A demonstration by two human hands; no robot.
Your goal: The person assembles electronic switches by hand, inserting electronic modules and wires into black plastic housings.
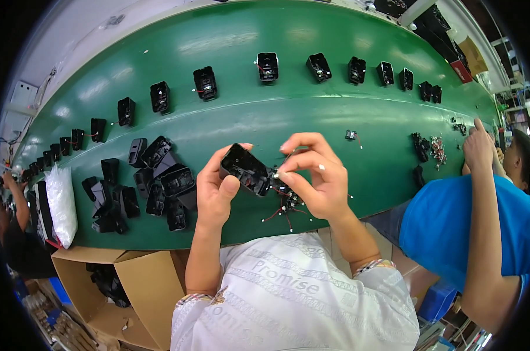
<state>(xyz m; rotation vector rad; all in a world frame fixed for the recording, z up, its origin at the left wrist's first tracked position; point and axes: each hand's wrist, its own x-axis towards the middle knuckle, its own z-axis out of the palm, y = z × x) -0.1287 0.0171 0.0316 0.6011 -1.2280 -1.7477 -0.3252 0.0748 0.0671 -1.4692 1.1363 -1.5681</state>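
My left hand (212,199) grips an open black plastic housing (243,167), tilted with its hollow side facing up. Close to the housing's right end, my right hand (323,181) pinches a small dark part with a white connector (274,174); its exact shape is partly covered by the fingers. Just below on the table lies a heap of small black parts with red wires and white plugs (289,203). To the left of my left hand sits a loose pile of more black housings (177,180).
Black housings (205,83) stand in a spaced row along the green table (312,117). A white plastic bag (60,199) and an open cardboard box (151,295) are at left. A co-worker in a blue shirt (464,228) works at right beside small parts (437,151). Another person (19,222) is far left.
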